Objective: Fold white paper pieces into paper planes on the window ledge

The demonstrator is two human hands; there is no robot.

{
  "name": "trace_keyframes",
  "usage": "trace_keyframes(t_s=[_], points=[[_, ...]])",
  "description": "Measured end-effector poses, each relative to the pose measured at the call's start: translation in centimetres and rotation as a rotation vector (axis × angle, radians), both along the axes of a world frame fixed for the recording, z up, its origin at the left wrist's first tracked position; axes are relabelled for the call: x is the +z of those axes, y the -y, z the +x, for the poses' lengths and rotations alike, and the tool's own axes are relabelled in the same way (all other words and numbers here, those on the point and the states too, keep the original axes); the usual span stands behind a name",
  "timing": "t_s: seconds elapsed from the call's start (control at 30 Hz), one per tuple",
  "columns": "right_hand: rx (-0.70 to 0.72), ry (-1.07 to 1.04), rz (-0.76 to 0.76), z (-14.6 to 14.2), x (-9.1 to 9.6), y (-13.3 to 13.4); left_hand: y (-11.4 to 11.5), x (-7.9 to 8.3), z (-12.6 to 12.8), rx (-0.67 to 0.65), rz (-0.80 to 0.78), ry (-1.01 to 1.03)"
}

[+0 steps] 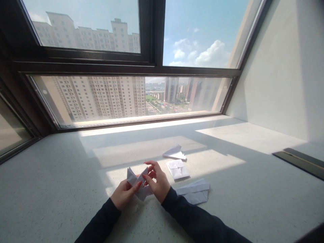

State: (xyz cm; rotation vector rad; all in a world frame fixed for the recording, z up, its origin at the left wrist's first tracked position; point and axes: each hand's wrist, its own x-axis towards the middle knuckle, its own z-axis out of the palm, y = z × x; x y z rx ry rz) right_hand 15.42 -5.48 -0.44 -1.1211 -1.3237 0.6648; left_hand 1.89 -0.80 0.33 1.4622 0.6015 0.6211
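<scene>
A piece of folded white paper (132,176) with pointed corners is held up between my two hands, above the pale speckled sill. My left hand (124,194) grips it from the left, thumb across its front. On the other side, my right hand (159,181) pinches its right point, with some fingers curled and partly hidden behind. Just right of my right hand lies a flat, squarish folded paper (178,169). Beyond that rests a folded paper plane (175,152). A longer folded paper (196,191) lies partly behind my right sleeve.
The speckled sill (76,209) spreads around my hands, with bands of sunlight and shadow across it. A dark flat object (301,163) lies at the right. Along the back runs a dark window frame (126,69), and a white wall (275,74) rises on the right.
</scene>
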Motion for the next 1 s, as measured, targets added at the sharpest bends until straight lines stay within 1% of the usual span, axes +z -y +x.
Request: trace_keyframes(t_s=[0.07,0.17,0.23,0.3,0.37,0.43,0.57,0.67,0.8,0.9,1.0], points=[[-0.04,0.033,0.028,0.0,0.1,0.1,-0.2,-0.3,-0.1,0.041,0.024,-0.015],[-0.188,0.111,0.072,0.2,0.1,0.1,-0.4,-0.6,-0.2,0.126,0.054,-0.024],[-0.255,0.14,0.054,0.4,0.1,0.0,-0.4,-0.6,-0.2,0.151,0.068,-0.015],[-0.239,0.171,-0.003,0.5,0.1,-0.2,-0.3,-0.5,-0.2,0.139,0.083,-0.003],[-0.187,0.206,-0.056,0.5,0.1,-0.3,-0.2,-0.3,-0.1,0.104,0.081,-0.001],[-0.166,0.21,-0.069,0.5,0.2,-0.3,0.0,-0.1,0.0,0.071,0.053,-0.014],[-0.233,0.141,-0.026,0.6,0.6,-0.2,0.2,0.3,0.0,0.056,0.012,-0.044],[-0.248,0.072,-0.046,0.8,0.9,-0.2,0.2,0.4,-0.2,0.059,-0.014,-0.071],[-0.162,-0.04,-0.055,0.8,0.9,-0.3,0.1,0.3,-0.4,0.023,-0.095,-0.043],[-0.098,-0.116,-0.056,0.7,0.7,-0.4,-0.1,-0.2,-0.4,0.017,-0.137,-0.03],[-0.065,-0.157,-0.057,0.6,0.6,-0.4,-0.2,-0.7,-0.3,0.018,-0.15,-0.028]])
